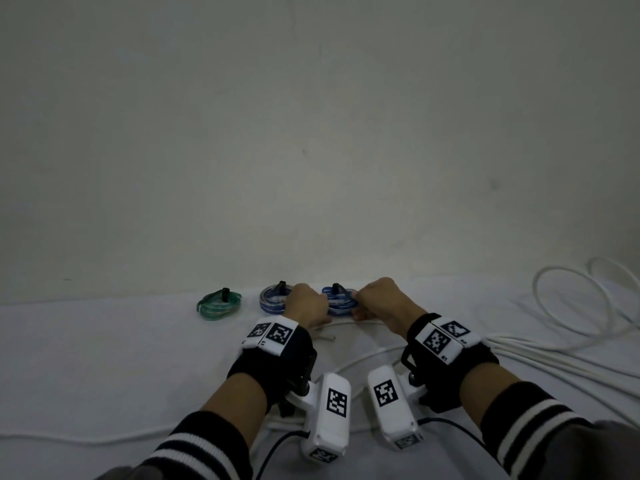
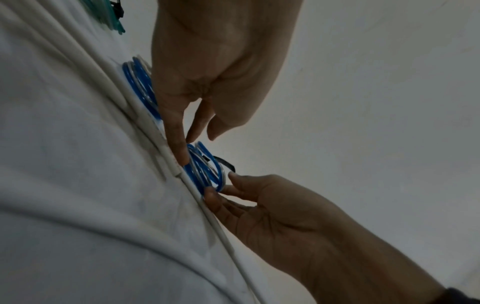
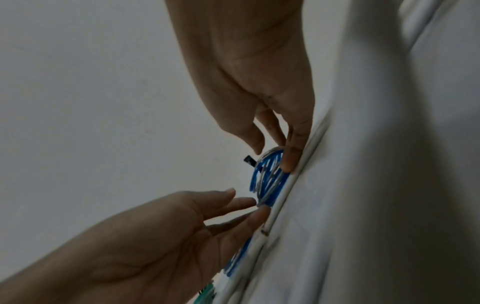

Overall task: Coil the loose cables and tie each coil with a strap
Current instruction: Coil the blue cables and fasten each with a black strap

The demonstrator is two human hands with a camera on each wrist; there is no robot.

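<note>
A blue coil [image 1: 341, 304] tied with a black strap [image 1: 335, 287] lies on the white cloth by the wall. My left hand [image 1: 306, 304] touches its left end with nearly straight fingers [image 2: 182, 154]; the thumb stays off it. At the coil's right end my right hand [image 1: 376, 299] pinches lightly, fingers [image 3: 288, 162] on the near side and thumb on the far side. In the wrist views the blue coil [image 2: 205, 169] [image 3: 270, 179] sits against a loose white cable [image 2: 168, 158] [image 3: 293, 181].
Left of my hands lie a blue-and-white coil [image 1: 272, 300] and a green coil [image 1: 219, 304], each strapped. Loose white cable [image 1: 571, 306] loops across the right side and runs under my wrists. A plain wall stands right behind the coils.
</note>
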